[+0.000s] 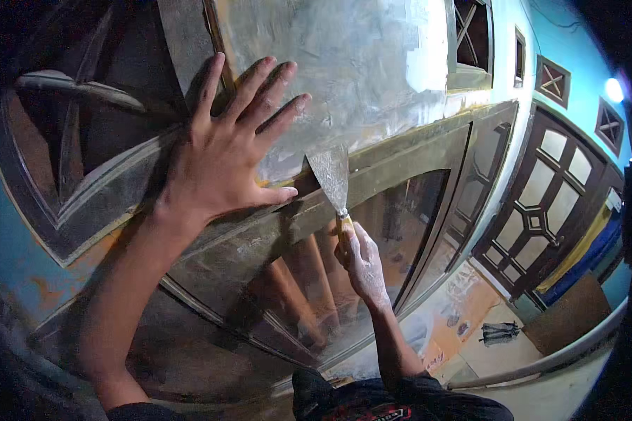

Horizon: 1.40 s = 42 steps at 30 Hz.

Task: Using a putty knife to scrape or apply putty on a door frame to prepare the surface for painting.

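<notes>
My left hand (pixel 225 151) is spread wide, its fingers over the edge of a patchy grey-white plastered wall (pixel 330 63) and its palm over the wooden frame. In my right hand (pixel 359 256), white with dust, is a putty knife (pixel 330 175), gripped by its yellowish handle. The broad metal blade, smeared with pale filler, points up. Its tip lies at the lower border of the plaster, just above a dark greenish-brown wooden frame (pixel 393 165). Whether the blade presses on the wall I cannot tell.
Below the frame is a glazed panel (pixel 400 224). A dark carved wooden lattice (pixel 70 140) fills the upper left. At right stand a panelled door (pixel 541 203), hanging yellow and blue cloth (pixel 586 242), a brown board (pixel 572 316) and a curved rail (pixel 548 365). A dark bundle (pixel 499 333) lies on the floor.
</notes>
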Tool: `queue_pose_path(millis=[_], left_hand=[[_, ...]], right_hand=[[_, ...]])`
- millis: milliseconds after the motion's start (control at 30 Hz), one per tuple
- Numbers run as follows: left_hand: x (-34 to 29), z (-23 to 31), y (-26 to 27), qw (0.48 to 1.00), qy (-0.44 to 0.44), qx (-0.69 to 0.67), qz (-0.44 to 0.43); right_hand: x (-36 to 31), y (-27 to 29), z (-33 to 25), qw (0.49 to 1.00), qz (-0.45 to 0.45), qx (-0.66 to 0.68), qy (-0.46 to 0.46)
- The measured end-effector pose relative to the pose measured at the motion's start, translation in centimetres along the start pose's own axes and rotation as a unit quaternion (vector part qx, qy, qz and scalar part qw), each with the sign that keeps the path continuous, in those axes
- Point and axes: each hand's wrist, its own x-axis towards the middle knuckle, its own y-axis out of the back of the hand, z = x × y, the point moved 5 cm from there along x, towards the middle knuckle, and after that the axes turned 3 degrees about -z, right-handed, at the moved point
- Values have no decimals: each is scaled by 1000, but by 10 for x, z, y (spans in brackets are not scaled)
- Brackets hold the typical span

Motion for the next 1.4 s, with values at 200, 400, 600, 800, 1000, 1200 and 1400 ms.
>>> queue_pose_path(millis=[200, 400, 600, 800, 1000, 1200, 1400], left_hand=[[5, 2, 7, 1000, -1, 8, 7], [1, 0, 4, 1000, -2, -3, 9], [0, 0, 2, 1000, -2, 6, 15], [2, 0, 7, 1000, -2, -5, 14], [-3, -1, 0, 1000, 3, -8, 23], [0, 0, 3, 999, -3, 0, 35], [-3, -2, -2, 1000, 4, -5, 18]], right_hand=[[3, 0, 5, 999, 5, -22, 33], [10, -5, -5, 999, 1, -18, 49], [-3, -4, 3, 1000, -4, -2, 26], [27, 8, -13, 999, 13, 3, 46], [5, -4, 0, 1000, 4, 22, -12], [25, 3, -4, 998, 10, 25, 51], [14, 12, 4, 1000, 28, -2, 12]])
